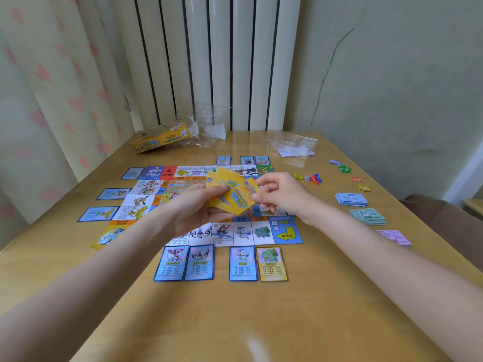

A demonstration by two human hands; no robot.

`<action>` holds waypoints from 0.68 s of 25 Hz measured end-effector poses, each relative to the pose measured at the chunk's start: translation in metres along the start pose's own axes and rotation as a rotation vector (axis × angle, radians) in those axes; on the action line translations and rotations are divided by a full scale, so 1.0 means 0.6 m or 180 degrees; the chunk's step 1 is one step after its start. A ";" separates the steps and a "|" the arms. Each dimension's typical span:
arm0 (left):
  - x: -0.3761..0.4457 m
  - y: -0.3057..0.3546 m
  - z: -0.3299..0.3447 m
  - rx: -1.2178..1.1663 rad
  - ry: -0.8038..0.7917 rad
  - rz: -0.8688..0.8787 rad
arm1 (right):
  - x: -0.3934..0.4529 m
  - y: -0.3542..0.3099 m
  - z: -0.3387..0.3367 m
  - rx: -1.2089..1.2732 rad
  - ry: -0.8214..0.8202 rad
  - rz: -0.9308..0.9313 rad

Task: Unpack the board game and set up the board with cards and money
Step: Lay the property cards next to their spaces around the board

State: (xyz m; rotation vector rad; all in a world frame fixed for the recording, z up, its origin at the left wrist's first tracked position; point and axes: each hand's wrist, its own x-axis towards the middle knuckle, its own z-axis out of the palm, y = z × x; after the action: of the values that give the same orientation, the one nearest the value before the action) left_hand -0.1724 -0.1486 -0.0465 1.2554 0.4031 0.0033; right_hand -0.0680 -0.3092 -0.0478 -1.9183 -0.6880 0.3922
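The paper game board (286,231) lies flat in the middle of the wooden table (235,317). Blue and yellow property cards (198,262) lie face up along its near, left and far edges. Above the board's centre, my left hand (198,207) grips a fanned stack of yellow-backed cards (232,194). My right hand (282,194) pinches the right edge of the topmost card. Money stacks sit on the right: blue (351,199), green (368,216) and pink (393,236).
The opened yellow game box (159,138) and clear plastic wrappers (290,145) lie at the table's far edge. Coloured pawns and a die (309,177) sit right of the board, with small coloured tokens (343,168) further right. A curtain hangs at left.
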 end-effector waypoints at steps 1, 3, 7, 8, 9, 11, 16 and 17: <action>0.001 0.002 -0.002 -0.0018 0.0046 -0.0002 | 0.007 -0.002 0.000 -0.0236 0.0373 -0.0230; 0.006 0.002 -0.006 -0.0091 0.0126 -0.0029 | 0.015 -0.006 0.001 -0.0766 0.1172 -0.0959; 0.018 -0.003 -0.007 -0.0394 0.0168 0.0067 | 0.011 0.022 0.024 -0.2157 0.0513 -0.2636; 0.021 -0.004 -0.009 -0.0337 0.0193 0.0108 | 0.010 0.029 0.027 -0.2267 0.0253 -0.2608; 0.023 -0.005 -0.010 -0.0285 0.0205 0.0132 | 0.011 0.033 0.025 -0.2240 0.0056 -0.2419; 0.024 -0.006 -0.014 -0.0219 0.0270 0.0149 | 0.013 0.030 0.018 -0.1826 -0.0196 -0.1954; 0.022 0.000 -0.008 0.0175 0.0138 0.0269 | 0.026 0.001 0.011 -0.0512 0.0246 -0.1093; 0.021 0.003 -0.006 0.0286 0.0088 0.0314 | 0.027 -0.003 0.010 -0.0340 0.0172 -0.0926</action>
State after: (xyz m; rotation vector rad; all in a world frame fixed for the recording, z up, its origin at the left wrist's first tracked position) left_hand -0.1612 -0.1417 -0.0494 1.3642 0.3684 0.0873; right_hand -0.0591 -0.2942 -0.0481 -1.8850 -0.9524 0.1227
